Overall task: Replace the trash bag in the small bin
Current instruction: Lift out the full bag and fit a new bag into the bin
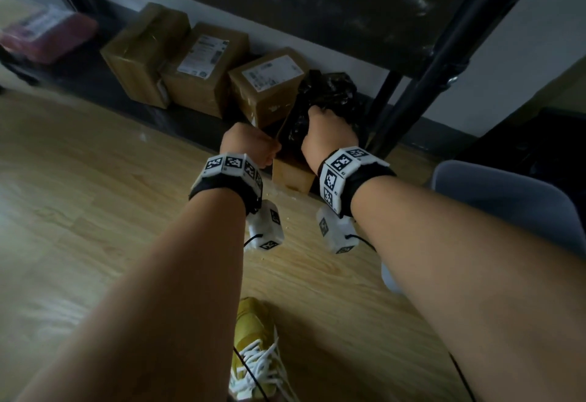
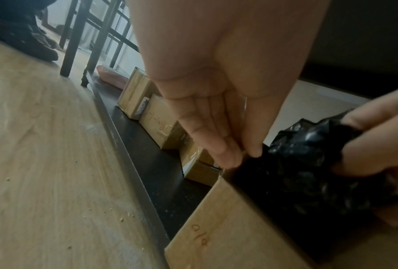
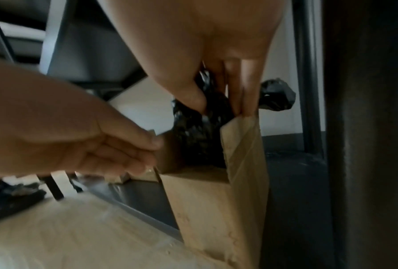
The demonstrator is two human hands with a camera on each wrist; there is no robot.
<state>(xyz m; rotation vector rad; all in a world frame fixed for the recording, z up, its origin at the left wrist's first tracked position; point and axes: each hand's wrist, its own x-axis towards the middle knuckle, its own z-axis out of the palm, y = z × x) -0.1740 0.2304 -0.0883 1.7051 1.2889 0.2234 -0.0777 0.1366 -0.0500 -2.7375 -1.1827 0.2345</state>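
Black crumpled trash bag (image 1: 320,107) sits in my right hand (image 1: 329,138), fingers curled round it, inside the open cardboard box (image 2: 228,227). My left hand (image 1: 250,145) pinches the box's flap beside it.

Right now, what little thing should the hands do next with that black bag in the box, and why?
Probably lift the black bag straight up out of the cardboard box. The right hand already grips its crumpled top, and the left hand pinches the box's edge, holding it open and steady, while most of the bag sits inside.
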